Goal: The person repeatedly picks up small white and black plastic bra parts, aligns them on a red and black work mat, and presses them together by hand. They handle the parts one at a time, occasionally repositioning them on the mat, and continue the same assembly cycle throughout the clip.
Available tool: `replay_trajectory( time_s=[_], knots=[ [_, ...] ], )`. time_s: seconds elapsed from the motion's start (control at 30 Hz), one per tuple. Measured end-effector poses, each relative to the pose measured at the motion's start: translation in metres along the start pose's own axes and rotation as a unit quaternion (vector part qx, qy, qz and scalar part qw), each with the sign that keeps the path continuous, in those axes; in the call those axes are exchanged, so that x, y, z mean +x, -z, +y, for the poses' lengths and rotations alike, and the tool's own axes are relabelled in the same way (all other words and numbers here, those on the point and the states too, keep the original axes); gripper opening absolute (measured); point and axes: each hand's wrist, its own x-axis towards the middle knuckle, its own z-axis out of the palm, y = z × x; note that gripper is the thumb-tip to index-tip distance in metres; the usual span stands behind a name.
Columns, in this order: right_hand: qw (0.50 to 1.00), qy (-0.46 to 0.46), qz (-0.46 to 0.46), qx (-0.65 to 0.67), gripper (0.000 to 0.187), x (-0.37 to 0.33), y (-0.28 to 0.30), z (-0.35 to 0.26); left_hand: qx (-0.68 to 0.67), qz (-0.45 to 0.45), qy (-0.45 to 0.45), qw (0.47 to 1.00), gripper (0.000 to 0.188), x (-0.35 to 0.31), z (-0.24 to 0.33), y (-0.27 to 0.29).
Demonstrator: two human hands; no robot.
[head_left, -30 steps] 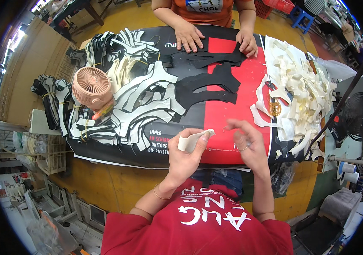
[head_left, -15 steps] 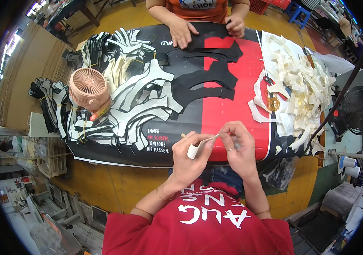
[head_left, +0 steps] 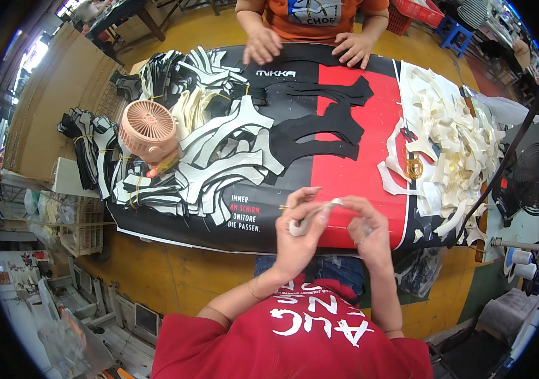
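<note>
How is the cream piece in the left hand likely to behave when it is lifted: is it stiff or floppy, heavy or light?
The cream piece probably flops, since it curls in the left hand. It is likely light, because it looks thin and small. Similar-looking cream pieces piled at right lie bent, which also suggests softness.

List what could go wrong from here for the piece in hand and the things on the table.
The bent cream fabric strip, held in the left hand, might crease or slip.

The round pink plastic fan, close beside curved white-and-black fabric pieces, could get knocked.

Thin yellow bands might get lost among loose cream fabric scraps.
</note>
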Motion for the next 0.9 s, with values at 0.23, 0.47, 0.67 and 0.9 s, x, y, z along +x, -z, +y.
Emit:
replay_trajectory(
  time_s=[0.23,0.47,0.67,0.9],
  knots=[
    [0.974,0.006,0.088,0.207,0.025,-0.021,-0.010,0.019,0.053,-0.106,-0.121,0.986,0.031,-0.009,-0.001,-0.029],
    [0.988,-0.002,0.121,0.092,0.025,-0.046,0.051,-0.004,0.165,-0.324,-0.251,0.897,0.078,0.029,0.007,0.001],
    [0.977,0.047,0.208,-0.008,0.025,-0.078,0.102,-0.031,0.552,-0.157,-0.238,0.783,0.038,0.133,-0.033,0.014],
    [0.962,0.028,0.267,-0.041,0.025,-0.095,0.113,-0.033,0.509,-0.147,-0.239,0.814,0.025,0.150,-0.051,0.022]
  ],
)
